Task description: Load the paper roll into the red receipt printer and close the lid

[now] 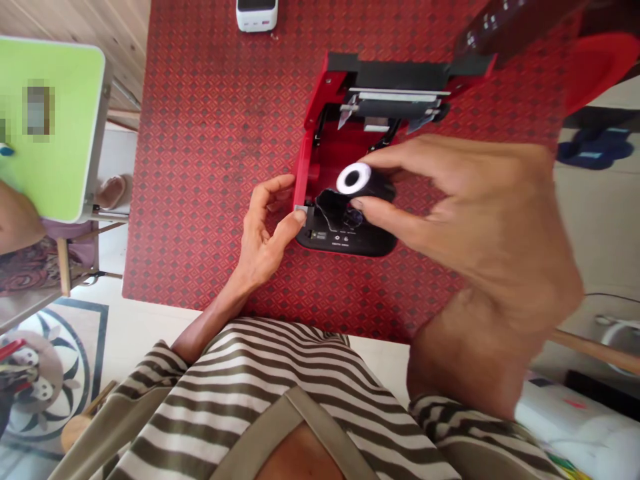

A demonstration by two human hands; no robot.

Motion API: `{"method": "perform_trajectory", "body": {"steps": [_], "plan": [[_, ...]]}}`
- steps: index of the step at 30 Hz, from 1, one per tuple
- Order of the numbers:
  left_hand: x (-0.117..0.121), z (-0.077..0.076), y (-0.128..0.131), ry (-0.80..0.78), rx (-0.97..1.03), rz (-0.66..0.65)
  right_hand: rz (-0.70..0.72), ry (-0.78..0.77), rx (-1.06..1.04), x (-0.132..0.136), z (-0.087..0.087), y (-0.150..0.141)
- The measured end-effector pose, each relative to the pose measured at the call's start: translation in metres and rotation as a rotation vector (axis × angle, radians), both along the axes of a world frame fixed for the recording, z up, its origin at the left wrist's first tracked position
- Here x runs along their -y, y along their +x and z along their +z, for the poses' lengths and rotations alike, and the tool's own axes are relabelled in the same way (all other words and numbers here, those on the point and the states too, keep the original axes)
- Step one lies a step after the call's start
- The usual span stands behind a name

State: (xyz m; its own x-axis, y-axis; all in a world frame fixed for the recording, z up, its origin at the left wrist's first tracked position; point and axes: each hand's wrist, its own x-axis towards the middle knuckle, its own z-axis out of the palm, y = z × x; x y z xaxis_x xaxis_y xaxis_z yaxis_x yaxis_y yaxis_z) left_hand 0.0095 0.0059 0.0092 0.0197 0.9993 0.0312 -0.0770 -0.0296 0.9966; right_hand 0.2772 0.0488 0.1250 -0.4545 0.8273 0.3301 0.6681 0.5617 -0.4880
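A red and black printer (350, 245) stands on the table with its lid tipped back and its inside exposed. My right hand (483, 213) pinches a small black ribbon roll (376, 184) between thumb and fingers, over the printer's cavity. The roll has a white ring end with a dark hole, turned to the left. Dark glossy film lies below it, inside the printer. On the printer's left front corner, my left hand (267, 230) grips the side, its thumb on a grey tab (301, 213). Its fingertips are partly hidden behind the red wall.
The table (215, 133) has a red patterned cover. A small white device (257, 17) sits at its far edge. A dark brown shiny object (505, 30) is at the upper right, near a red stool (603, 67). At left, another person's arm (17, 217) is beside a green table (55, 173).
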Motion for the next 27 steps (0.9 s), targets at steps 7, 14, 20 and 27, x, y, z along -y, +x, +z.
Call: {"method": "perform_trajectory", "body": {"steps": [7, 14, 20, 27], "plan": [[-0.005, -0.010, -0.003, 0.159, 0.033, -0.013, -0.346, -0.142, -0.624, 0.056, -0.027, 0.047], [-0.012, -0.019, -0.008, 0.216, 0.001, -0.038, -0.416, -0.468, -0.707, 0.062, -0.085, 0.063], [-0.015, -0.021, -0.011, 0.252, -0.034, -0.040, -0.345, -0.517, -0.604, 0.046, -0.110, 0.044], [-0.014, -0.021, -0.011, 0.250, -0.047, -0.042, -0.334, -0.550, -0.560, 0.055, -0.112, 0.044]]}}
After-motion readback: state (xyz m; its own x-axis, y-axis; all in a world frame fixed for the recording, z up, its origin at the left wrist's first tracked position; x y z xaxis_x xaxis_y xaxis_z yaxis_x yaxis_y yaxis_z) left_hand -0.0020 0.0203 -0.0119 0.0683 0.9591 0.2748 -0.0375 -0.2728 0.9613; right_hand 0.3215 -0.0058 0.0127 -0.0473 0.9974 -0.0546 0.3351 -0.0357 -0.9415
